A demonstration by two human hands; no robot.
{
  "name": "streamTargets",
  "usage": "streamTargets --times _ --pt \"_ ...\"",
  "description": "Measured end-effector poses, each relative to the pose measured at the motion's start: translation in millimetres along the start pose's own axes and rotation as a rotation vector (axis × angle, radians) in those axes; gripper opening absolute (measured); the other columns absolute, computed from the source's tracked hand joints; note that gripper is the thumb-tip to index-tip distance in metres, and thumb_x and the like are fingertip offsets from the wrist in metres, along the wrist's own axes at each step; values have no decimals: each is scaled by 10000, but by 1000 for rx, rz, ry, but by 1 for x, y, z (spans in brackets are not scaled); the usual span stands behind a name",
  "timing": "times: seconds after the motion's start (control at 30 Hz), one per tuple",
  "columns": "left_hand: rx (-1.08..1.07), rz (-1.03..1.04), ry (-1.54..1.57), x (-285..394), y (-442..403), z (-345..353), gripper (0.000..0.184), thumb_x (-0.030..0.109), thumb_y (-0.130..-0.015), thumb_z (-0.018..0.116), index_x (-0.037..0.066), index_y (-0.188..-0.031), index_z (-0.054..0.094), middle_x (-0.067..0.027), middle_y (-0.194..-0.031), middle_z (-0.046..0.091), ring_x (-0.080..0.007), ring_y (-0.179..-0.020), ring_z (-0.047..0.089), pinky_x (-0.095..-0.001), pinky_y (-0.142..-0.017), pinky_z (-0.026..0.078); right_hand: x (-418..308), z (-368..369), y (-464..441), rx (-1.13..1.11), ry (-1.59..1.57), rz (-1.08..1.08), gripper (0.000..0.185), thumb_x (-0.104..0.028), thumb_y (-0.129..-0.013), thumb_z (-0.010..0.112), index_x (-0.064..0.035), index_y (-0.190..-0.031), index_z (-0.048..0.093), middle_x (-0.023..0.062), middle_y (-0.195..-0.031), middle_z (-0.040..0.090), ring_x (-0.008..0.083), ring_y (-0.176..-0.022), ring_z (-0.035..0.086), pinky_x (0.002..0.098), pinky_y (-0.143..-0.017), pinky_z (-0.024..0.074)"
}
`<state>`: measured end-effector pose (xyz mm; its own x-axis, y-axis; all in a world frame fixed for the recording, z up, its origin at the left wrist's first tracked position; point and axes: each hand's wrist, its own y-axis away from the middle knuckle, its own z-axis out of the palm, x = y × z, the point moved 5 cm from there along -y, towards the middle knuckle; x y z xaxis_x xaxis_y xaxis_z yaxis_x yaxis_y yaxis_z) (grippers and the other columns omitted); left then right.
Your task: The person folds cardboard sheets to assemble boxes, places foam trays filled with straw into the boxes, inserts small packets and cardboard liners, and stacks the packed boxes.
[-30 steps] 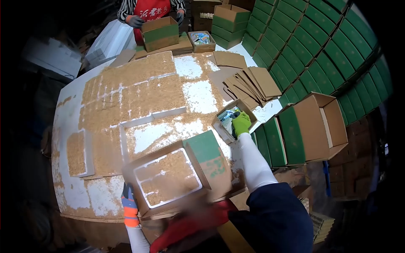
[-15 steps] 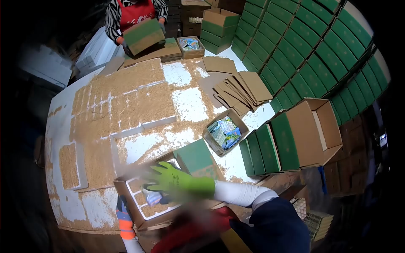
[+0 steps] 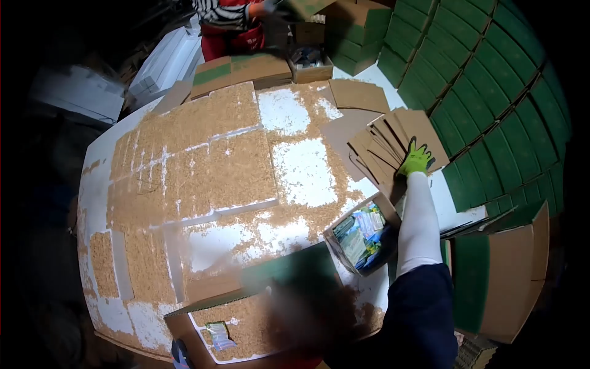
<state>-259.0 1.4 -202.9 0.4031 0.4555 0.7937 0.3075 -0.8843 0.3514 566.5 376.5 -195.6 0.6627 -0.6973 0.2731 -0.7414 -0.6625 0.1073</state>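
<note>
My right hand (image 3: 418,158), in a lime-green glove with dark fingertips, reaches far forward onto a fanned pile of brown cardboard sheets (image 3: 382,142). Its fingers are spread and touch the top sheets. At the bottom left, only a small part of my left hand (image 3: 179,355) shows against the outer left side of an open cardboard box (image 3: 184,329); its fingers are mostly hidden. Inside the box is a white-rimmed tray filled with wood shavings (image 3: 252,323), with a small printed packet (image 3: 219,336) lying on top. A dark blur covers the box's right part.
A carton of printed packets (image 3: 362,237) stands under my right forearm. Shavings-filled white foam trays (image 3: 203,163) cover the table's left. Green boxes (image 3: 491,80) are stacked along the right; an open box (image 3: 513,280) lies nearer. Across the table, a co-worker in a red apron (image 3: 236,38) handles cardboard.
My right hand has gone from above the box to the cardboard sheets at upper right. The packet now lies uncovered on the shavings. The view has shifted, and the co-worker's box has been raised.
</note>
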Motion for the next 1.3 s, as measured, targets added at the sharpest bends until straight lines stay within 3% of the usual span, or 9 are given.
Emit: streamTargets --times 0.4,0.47,0.6,0.67,0.77,1.0,1.13,1.23,1.3 --pt "-30 -163 194 -22 3 -6 610 429 -937 479 2 -1365 397 -159 -1362 464 -301 -1210 464 -433 -1024 360 -53 -6 30 201 -325 -418 740 -442 -618 750 -45 -1192 505 173 -1218 517 344 -1105 524 474 -938 409" --pt "-82 162 -93 18 -2 -3 472 339 -984 419 -17 -1290 470 -172 -1257 533 -259 -1129 512 -381 -958 404 -91 6 44 597 -355 -577 638 -481 -584 777 -79 -1041 583 159 -998 620 359 -933 601 442 -786 478" --pt "23 74 -142 47 -2 26 426 330 -990 428 -44 -1140 566 -168 -1052 646 -203 -943 586 -362 -809 468 -119 -68 97 115 -435 -844 675 -493 -628 747 -58 -1112 567 160 -1057 617 323 -985 598 443 -859 473" --pt "23 83 -100 76 2 32 412 320 -990 432 -45 -1119 574 -156 -1016 653 -192 -910 580 -359 -789 467 -103 -84 84 228 -974 -735 787 -562 -583 781 -70 -1163 582 157 -1039 649 316 -964 628 412 -829 490" --pt "132 149 -70 102 4 38 397 307 -989 439 -46 -1106 579 -138 -978 658 -176 -871 565 -351 -763 463 -78 -67 64 49 -631 -172 882 -494 -575 835 -33 -1258 522 161 -1171 615 281 -1108 582 394 -881 485" --pt "39 -12 -124 104 2 38 387 270 -977 473 -39 -1192 560 -115 -1042 648 -135 -913 544 -303 -799 460 -128 -57 86 -414 -690 -253 936 -485 -541 848 4 -1266 514 200 -1265 559 264 -1092 595 349 -872 508" --pt "94 56 152 75 4 44 351 195 -952 513 -34 -1216 543 -98 -1148 610 -147 -1020 539 -291 -877 443 -153 -63 107 205 -884 -272 746 -381 -518 890 56 -1059 621 186 -976 675 279 -843 669 369 -719 548" --pt "173 81 237 44 3 50 325 79 -923 530 -38 -1226 530 -116 -1183 599 -181 -1072 552 -306 -922 438 -155 -72 125 -194 -1484 -343 664 -248 -546 882 68 -1018 538 161 -830 677 230 -677 661 347 -625 529" --pt "26 111 275 76 0 51 334 38 -908 524 -36 -1233 520 -140 -1175 607 -223 -1040 582 -333 -934 441 -132 -115 161 117 -1401 -385 576 -219 -586 865 42 -1007 570 161 -875 681 187 -700 665 303 -613 525"
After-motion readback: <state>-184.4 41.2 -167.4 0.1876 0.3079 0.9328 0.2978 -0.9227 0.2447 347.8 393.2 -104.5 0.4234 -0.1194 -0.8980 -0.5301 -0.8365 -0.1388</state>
